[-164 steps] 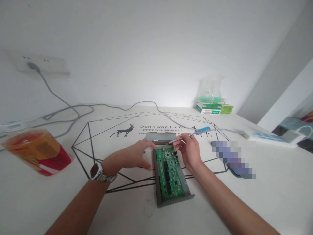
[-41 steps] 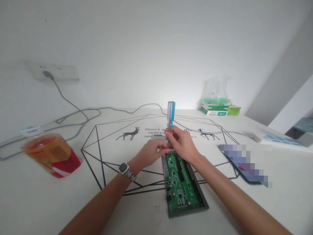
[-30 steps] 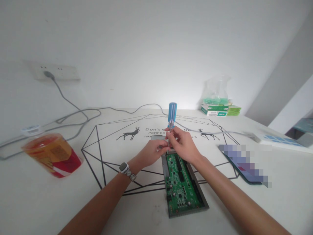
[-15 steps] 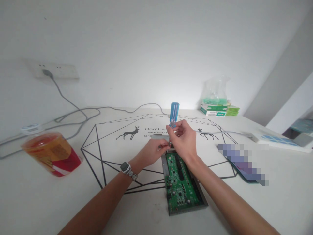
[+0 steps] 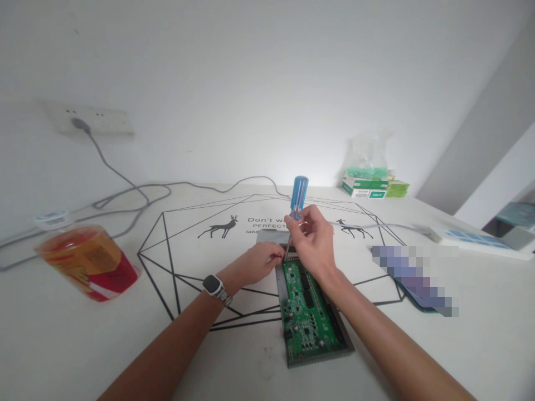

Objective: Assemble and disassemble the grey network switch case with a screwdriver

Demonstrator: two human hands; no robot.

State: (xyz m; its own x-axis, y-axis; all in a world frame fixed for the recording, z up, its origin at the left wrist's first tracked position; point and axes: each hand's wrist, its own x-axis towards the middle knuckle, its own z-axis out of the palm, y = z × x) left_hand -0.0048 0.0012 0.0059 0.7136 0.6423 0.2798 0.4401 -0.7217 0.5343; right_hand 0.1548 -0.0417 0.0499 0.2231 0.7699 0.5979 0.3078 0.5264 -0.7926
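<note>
Lying on the table (image 5: 234,365) in its grey casing (image 5: 321,357), the green circuit board (image 5: 297,291) appears to be at a screw-turning step. The screwdriver (image 5: 300,192), gripped by the right hand (image 5: 312,242), leans over its eleven o'clock corner. The left hand (image 5: 256,262) curls beside the shaft, its hold unclear. Turning further likely calls for a steady, well-seated tip.

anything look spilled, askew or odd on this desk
Nothing looks spilled. Faint smudges mar the white desk left of the circuit board. The red-and-yellow cup seems to lean, perhaps just lens distortion.
</note>
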